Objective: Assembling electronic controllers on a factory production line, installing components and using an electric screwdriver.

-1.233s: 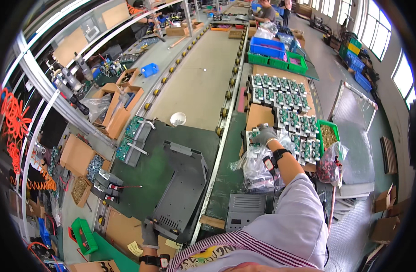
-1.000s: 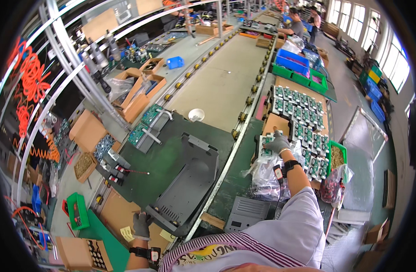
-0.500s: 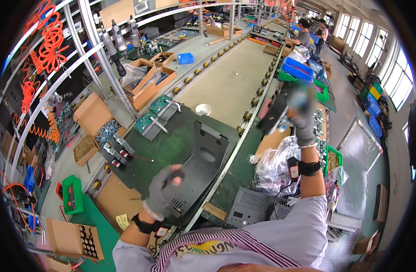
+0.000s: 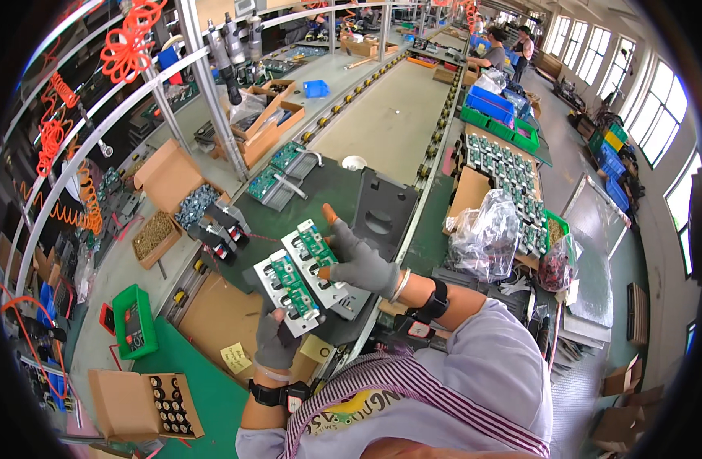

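Two white metal plates carrying green circuit boards are held side by side over the dark work mat [image 4: 328, 172]. My left hand [image 4: 277, 343], in a grey fingerless glove, grips the lower edge of the nearer circuit board plate [image 4: 284, 294], thumb on top. The gloved right hand [image 4: 364, 265] is closed on the farther circuit board plate [image 4: 317, 256], with one finger sticking up. Behind my right hand lies a dark grey sheet-metal housing [image 4: 385, 210], partly covered by that hand. More of the grey metal shows under the plates.
Green board assemblies [image 4: 278, 187] and black parts with red connectors [image 4: 219, 233] sit on the mat. A cardboard screw box [image 4: 158, 239] and a green bin [image 4: 134, 321] stand left. Rows of circuit boards [image 4: 504, 183] and a clear plastic bag [image 4: 485, 233] lie right, past the rail.
My right hand has come from the right-hand boards to the mat, and a circuit board plate is now in each hand. My left hand has moved down from over the housing.
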Action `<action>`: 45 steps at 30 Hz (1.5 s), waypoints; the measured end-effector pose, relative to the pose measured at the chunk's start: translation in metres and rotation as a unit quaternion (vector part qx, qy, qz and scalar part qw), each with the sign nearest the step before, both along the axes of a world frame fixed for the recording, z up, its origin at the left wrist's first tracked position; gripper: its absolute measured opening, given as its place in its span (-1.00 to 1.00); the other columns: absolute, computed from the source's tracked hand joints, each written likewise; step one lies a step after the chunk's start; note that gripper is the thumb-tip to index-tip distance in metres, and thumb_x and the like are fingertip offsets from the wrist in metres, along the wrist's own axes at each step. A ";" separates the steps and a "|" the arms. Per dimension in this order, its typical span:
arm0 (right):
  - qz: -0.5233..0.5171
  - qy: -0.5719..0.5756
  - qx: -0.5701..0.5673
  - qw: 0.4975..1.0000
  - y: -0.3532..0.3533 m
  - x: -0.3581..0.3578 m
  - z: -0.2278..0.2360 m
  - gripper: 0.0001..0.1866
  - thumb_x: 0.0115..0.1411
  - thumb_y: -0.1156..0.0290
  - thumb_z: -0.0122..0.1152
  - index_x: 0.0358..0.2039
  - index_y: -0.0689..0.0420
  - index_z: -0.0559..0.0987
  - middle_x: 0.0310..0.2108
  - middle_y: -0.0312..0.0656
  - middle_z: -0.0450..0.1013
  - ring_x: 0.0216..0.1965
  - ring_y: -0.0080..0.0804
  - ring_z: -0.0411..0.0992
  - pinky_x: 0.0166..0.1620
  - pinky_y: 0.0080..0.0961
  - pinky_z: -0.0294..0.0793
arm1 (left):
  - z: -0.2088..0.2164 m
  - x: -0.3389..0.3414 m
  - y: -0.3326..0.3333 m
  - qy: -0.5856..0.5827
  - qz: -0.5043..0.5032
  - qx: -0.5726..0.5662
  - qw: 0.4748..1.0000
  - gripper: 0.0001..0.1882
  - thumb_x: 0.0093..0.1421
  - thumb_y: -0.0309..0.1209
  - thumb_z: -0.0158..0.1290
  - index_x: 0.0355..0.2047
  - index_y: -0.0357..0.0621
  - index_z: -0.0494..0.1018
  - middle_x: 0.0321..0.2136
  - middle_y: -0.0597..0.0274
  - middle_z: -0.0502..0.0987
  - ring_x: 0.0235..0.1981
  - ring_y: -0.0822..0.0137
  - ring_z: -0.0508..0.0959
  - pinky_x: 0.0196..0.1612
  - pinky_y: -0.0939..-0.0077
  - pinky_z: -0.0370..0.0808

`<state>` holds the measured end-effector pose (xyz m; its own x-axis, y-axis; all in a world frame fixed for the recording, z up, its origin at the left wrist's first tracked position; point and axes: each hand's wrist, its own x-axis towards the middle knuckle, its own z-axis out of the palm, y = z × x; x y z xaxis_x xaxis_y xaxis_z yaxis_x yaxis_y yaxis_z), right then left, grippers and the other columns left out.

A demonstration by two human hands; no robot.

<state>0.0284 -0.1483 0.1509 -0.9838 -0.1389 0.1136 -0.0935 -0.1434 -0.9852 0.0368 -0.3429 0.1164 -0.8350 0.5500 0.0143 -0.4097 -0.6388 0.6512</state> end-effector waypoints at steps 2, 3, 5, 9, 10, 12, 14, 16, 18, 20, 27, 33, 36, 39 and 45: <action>0.016 -0.057 -0.023 0.998 -0.029 -0.009 -0.008 -0.12 -0.10 0.44 0.21 0.17 0.20 -0.09 -0.09 -0.07 0.30 -0.10 -0.41 0.29 -0.05 -0.54 0.27 | -0.015 0.004 -0.035 -0.025 0.000 0.036 0.999 -0.25 -0.04 -0.22 0.06 0.11 -0.16 -0.01 -0.02 0.01 0.25 -0.05 0.03 0.36 -0.14 0.09 0.44; 0.026 -0.107 -0.044 0.993 -0.044 -0.015 -0.011 -0.20 -0.09 0.48 0.19 0.13 0.29 0.01 -0.09 -0.11 0.30 -0.13 -0.48 0.29 -0.09 -0.58 0.30 | -0.020 0.009 -0.051 -0.041 0.020 0.040 0.998 -0.26 -0.04 -0.21 0.06 0.11 -0.16 0.00 -0.02 0.02 0.26 -0.06 0.04 0.37 -0.13 0.08 0.43; 0.034 -0.235 -0.106 0.966 -0.063 -0.022 -0.012 -0.45 -0.15 0.53 0.21 -0.09 0.39 0.34 -0.27 -0.12 0.40 -0.27 -0.45 0.37 -0.16 -0.57 0.35 | -0.041 0.014 -0.079 -0.070 0.041 0.042 0.996 -0.30 -0.03 -0.22 0.03 0.09 -0.16 0.03 -0.03 0.06 0.26 -0.07 0.09 0.38 -0.11 0.07 0.41; -0.080 -0.133 0.133 0.979 -0.053 -0.073 -0.051 -0.51 -0.24 0.55 0.20 -0.19 0.36 0.42 -0.29 -0.15 0.44 -0.34 -0.44 0.41 -0.21 -0.58 0.37 | -0.050 0.021 -0.113 -0.080 0.141 0.009 0.987 -0.47 0.04 -0.24 -0.01 -0.02 -0.22 0.18 -0.26 0.17 0.43 -0.22 0.25 0.46 -0.09 0.21 0.39; -0.113 -0.119 0.204 0.965 -0.051 -0.093 -0.057 -0.51 -0.25 0.54 0.19 -0.18 0.29 0.43 -0.27 -0.15 0.44 -0.32 -0.44 0.41 -0.19 -0.58 0.36 | -0.052 0.022 -0.127 -0.080 0.154 0.006 0.985 -0.47 0.04 -0.24 -0.01 -0.02 -0.22 0.18 -0.26 0.17 0.43 -0.22 0.25 0.46 -0.09 0.21 0.39; -0.174 -0.101 0.319 0.926 -0.042 -0.133 -0.069 -0.49 -0.26 0.52 0.18 -0.16 0.18 0.44 -0.26 -0.14 0.45 -0.28 -0.40 0.43 -0.18 -0.56 0.37 | -0.059 0.029 -0.143 -0.097 0.188 -0.099 0.972 -0.53 0.05 -0.32 -0.03 -0.04 -0.24 0.19 -0.28 0.15 0.43 -0.25 0.22 0.47 -0.13 0.32 0.40; -0.191 -0.093 0.359 0.909 -0.036 -0.175 -0.088 -0.48 -0.26 0.51 0.18 -0.14 0.14 0.45 -0.27 -0.13 0.45 -0.27 -0.36 0.43 -0.18 -0.53 0.38 | -0.069 0.038 -0.152 -0.140 0.223 -0.119 0.957 -0.57 0.07 -0.36 -0.06 -0.06 -0.25 0.20 -0.29 0.14 0.43 -0.27 0.21 0.47 -0.16 0.33 0.41; -0.171 -0.114 0.449 0.869 -0.038 -0.219 -0.112 -0.50 -0.23 0.49 0.14 -0.14 0.08 0.44 -0.23 -0.12 0.44 -0.20 -0.28 0.41 -0.13 -0.50 0.36 | -0.090 0.047 -0.158 -0.120 0.277 -0.185 0.935 -0.61 0.08 -0.41 -0.09 -0.07 -0.26 0.20 -0.29 0.13 0.43 -0.28 0.21 0.47 -0.17 0.34 0.42; -0.161 -0.094 0.486 0.854 -0.053 -0.252 -0.119 -0.52 -0.20 0.49 0.12 -0.14 0.08 0.44 -0.21 -0.10 0.42 -0.16 -0.24 0.39 -0.11 -0.47 0.34 | -0.096 0.049 -0.162 -0.073 0.303 -0.234 0.921 -0.71 0.11 -0.50 -0.16 -0.13 -0.32 0.26 -0.29 0.06 0.42 -0.28 0.18 0.46 -0.18 0.36 0.41; -0.144 -0.079 0.541 0.825 -0.066 -0.278 -0.123 -0.57 -0.15 0.47 0.06 -0.15 0.05 0.44 -0.15 -0.07 0.38 -0.08 -0.18 0.32 -0.06 -0.39 0.30 | -0.102 0.044 -0.165 -0.115 0.296 -0.196 0.928 -0.62 0.07 -0.51 -0.18 -0.07 -0.36 0.17 -0.22 0.07 0.36 -0.22 0.20 0.43 -0.13 0.35 0.39; -0.144 0.037 0.576 0.804 -0.080 -0.328 -0.171 -0.76 -0.04 0.42 0.00 -0.30 0.11 0.46 -0.31 -0.04 0.41 -0.21 -0.15 0.38 -0.18 -0.31 0.38 | -0.111 0.014 -0.145 -0.127 0.227 -0.195 0.946 -0.33 -0.01 -0.20 0.03 0.05 -0.22 0.05 -0.18 0.16 0.32 -0.16 0.27 0.37 -0.14 0.43 0.37; -0.043 0.007 0.542 0.839 -0.090 -0.338 -0.179 -0.57 -0.14 0.41 0.09 -0.16 0.08 0.41 -0.19 -0.04 0.35 -0.14 -0.13 0.34 -0.13 -0.32 0.36 | -0.129 0.005 -0.148 -0.267 0.118 -0.107 0.950 -0.68 0.13 -0.25 -0.09 -0.10 -0.01 0.26 -0.38 0.15 0.44 -0.40 0.25 0.45 -0.35 0.35 0.41; -0.030 -0.021 0.506 0.861 -0.059 -0.333 -0.159 -0.52 -0.18 0.35 0.11 -0.13 0.07 0.42 -0.25 -0.07 0.43 -0.24 -0.18 0.41 -0.18 -0.36 0.40 | -0.093 -0.012 -0.124 -0.267 0.136 -0.175 0.938 -0.65 0.15 -0.32 -0.10 -0.05 -0.09 0.22 -0.28 0.15 0.42 -0.30 0.30 0.42 -0.23 0.41 0.40; -0.016 -0.022 0.398 0.917 -0.054 -0.293 -0.119 -0.56 -0.17 0.30 0.12 -0.18 0.07 0.45 -0.35 -0.12 0.47 -0.30 -0.21 0.43 -0.24 -0.38 0.41 | -0.106 -0.027 -0.116 -0.190 0.211 -0.166 0.944 -0.50 0.09 -0.36 -0.05 0.04 -0.13 0.10 -0.18 0.19 0.34 -0.19 0.30 0.38 -0.13 0.39 0.37; 0.316 0.010 0.312 0.896 -0.089 -0.146 -0.076 -0.39 -0.13 0.23 0.14 0.00 0.04 0.29 -0.30 -0.11 0.38 -0.21 -0.27 0.37 -0.15 -0.44 0.33 | -0.069 -0.068 -0.074 -0.023 0.210 -0.046 0.976 -0.34 0.06 -0.37 -0.05 0.14 -0.07 -0.08 -0.05 0.15 0.24 -0.06 0.22 0.33 -0.02 0.30 0.32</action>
